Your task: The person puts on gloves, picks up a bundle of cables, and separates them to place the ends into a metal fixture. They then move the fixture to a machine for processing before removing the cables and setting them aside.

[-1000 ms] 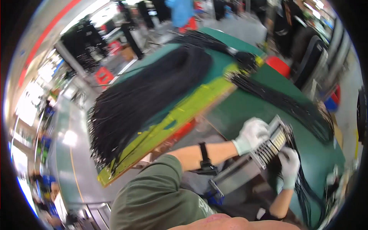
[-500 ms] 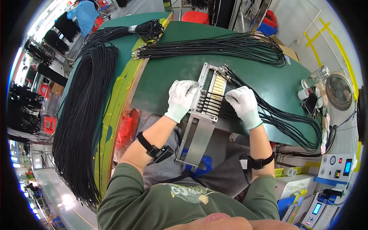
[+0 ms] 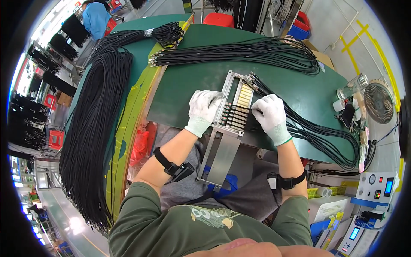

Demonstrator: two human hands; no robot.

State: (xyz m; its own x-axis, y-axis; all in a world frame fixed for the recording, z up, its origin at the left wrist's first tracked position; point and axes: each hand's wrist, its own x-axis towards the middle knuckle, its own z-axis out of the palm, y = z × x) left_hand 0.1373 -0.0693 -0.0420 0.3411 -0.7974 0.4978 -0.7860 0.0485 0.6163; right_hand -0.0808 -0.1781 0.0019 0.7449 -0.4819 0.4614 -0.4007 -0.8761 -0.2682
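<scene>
A long metal fixture (image 3: 231,133) projects over the near edge of the green table. Several black cable ends (image 3: 234,121) lie side by side across its slots, beside a row of pale yellow blocks (image 3: 245,95). My left hand (image 3: 204,110), in a white glove, rests against the fixture's left rail with its fingers pinched; what they hold is hidden. On the other side, my gloved right hand (image 3: 270,116) pinches a black cable (image 3: 240,106) that runs across the fixture above the seated ones. More cables of a bundle (image 3: 295,115) pass behind and beyond this hand.
A second black cable bundle (image 3: 239,53) lies along the table's far side. To the left, a thick heap of cables (image 3: 96,124) hangs over the yellow-edged table border (image 3: 135,107). A glass jar (image 3: 353,88) and small fan (image 3: 379,101) stand at the right.
The cable across the fixture has shifted slightly toward me, closer to the row of seated cables. My right hand has barely moved, and my left stays at the rail.
</scene>
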